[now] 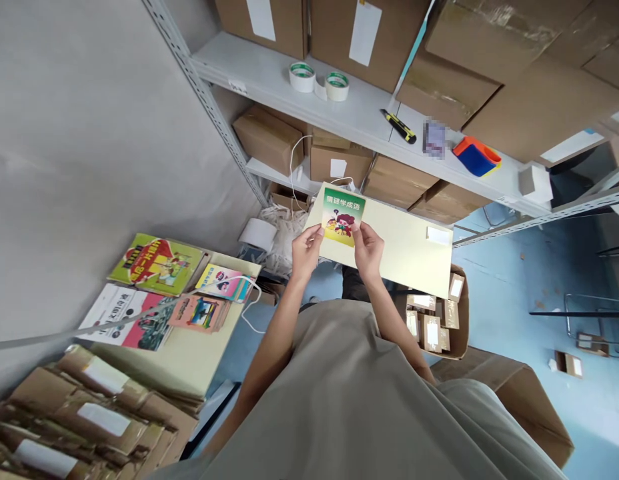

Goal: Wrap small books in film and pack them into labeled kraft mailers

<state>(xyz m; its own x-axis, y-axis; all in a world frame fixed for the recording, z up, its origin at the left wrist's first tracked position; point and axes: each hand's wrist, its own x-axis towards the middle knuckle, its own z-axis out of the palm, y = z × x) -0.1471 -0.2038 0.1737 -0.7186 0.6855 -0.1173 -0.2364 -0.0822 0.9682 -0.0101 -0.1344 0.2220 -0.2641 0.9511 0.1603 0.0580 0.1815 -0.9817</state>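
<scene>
Both hands hold up a small green and yellow book with a cartoon cover, its front facing me. My left hand pinches the lower left edge between thumb and fingers. On the opposite edge, my right hand grips with the thumb lying on the cover. Beneath the book stretches a pale yellow table. A white label slip lies near that table's right end. The fingers behind the book are partly hidden.
Stacks of books cover a side table at left. A shelf ahead carries tape rolls, a box cutter and cardboard boxes. An open carton of small packages stands right. Folded cardboard is at lower left.
</scene>
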